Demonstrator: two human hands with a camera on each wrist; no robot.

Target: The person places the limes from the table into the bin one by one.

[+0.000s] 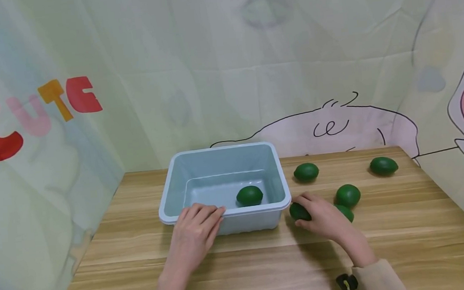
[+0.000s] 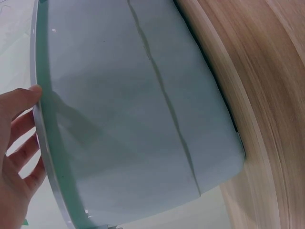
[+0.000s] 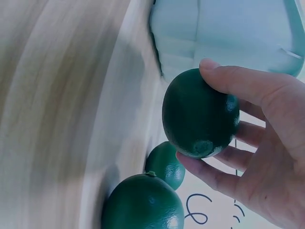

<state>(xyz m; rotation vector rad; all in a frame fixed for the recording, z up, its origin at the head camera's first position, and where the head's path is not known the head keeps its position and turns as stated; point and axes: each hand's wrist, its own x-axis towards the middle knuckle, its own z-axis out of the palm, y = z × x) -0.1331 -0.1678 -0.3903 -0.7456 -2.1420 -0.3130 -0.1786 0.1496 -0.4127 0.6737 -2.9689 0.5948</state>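
My left hand (image 1: 196,231) grips the near rim of a light blue plastic basin (image 1: 247,222), thumb outside and fingers over the edge, as the left wrist view (image 2: 19,143) also shows. Inside the basin one green lime (image 1: 250,196) lies toward the right. Just right of the basin, my right hand (image 1: 323,215) pinches another lime (image 3: 200,114) between thumb and fingers. In the right wrist view this lime appears raised off the table, with the basin's wall beyond it. Two limes (image 1: 348,196) sit close to the right hand, one partly hidden behind it.
Farther back on the wooden table (image 1: 259,267) are a lime (image 1: 306,172) right of the basin and another lime (image 1: 384,166) near the far right corner. A printed cloth backdrop (image 1: 192,65) hangs behind the table and along its sides.
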